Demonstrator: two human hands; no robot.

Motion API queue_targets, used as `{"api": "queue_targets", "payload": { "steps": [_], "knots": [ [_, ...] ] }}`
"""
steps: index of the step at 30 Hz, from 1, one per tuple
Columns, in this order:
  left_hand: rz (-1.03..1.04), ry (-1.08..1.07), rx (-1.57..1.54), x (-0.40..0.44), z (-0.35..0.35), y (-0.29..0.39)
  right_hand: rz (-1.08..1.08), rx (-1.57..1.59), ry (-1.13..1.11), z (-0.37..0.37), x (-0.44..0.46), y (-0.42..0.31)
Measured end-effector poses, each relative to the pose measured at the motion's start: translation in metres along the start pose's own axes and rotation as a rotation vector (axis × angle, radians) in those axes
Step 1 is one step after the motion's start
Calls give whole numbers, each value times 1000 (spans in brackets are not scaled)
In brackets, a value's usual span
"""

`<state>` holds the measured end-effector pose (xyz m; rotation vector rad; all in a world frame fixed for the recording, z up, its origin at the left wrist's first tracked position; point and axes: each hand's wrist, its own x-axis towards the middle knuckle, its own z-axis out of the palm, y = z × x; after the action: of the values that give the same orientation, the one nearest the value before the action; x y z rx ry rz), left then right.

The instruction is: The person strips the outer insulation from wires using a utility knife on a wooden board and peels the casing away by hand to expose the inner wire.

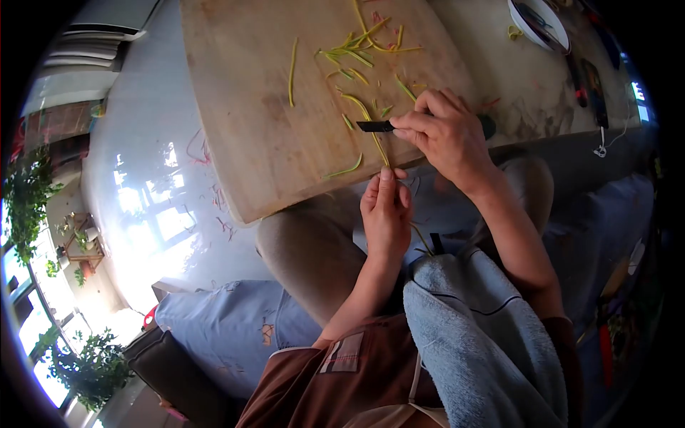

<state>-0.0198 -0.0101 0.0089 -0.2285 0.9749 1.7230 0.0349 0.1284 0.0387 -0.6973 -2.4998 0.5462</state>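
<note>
My left hand (385,208) is closed at the near edge of the wooden board (246,135), pinching the lower end of a thin yellow-green stem (379,146). More of a stem shows below that hand. My right hand (448,135) grips a short, flat black tool with a slanted tip (374,127), which looks like a blade. The tool crosses the stem just above my left fingers; whether it touches the stem I cannot tell. Cut yellow-green pieces (349,53) lie scattered farther up the board. One longer piece (292,73) rests apart on the left, and a curved one (347,168) near the front edge.
At the upper right stands a white bowl (564,37) with dark items in it. Dark-handled tools (596,93) lie beside it. A grey-blue towel (471,328) covers part of my lap. Reddish scraps (221,214) dot the shiny surface left of the board.
</note>
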Motion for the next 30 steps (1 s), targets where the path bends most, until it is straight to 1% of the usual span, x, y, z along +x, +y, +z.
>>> {"api": "queue_targets", "payload": {
  "steps": [7,12,16,19,21,22,25,29,30],
  "knots": [
    [-1,-25,-6,1,-2,-1,4,-29,74,12,-2,-3],
    [-15,-44,17,1,-2,1,-48,-59,126,16,5,-2],
    [-25,-13,3,0,0,2,-87,-105,142,21,5,3],
    [-11,-3,3,1,1,1,-103,-75,147,23,5,6],
    [19,-1,24,0,1,1,-117,-56,107,19,5,10],
    [2,-16,-7,1,0,2,-128,-45,93,18,8,11],
    [8,-10,-13,3,-1,0,-57,-8,61,11,-2,17],
    [-19,-31,1,1,2,3,-177,-30,80,15,6,21],
    [-27,-24,6,1,1,4,-169,-34,80,16,6,20]
  ]
}}
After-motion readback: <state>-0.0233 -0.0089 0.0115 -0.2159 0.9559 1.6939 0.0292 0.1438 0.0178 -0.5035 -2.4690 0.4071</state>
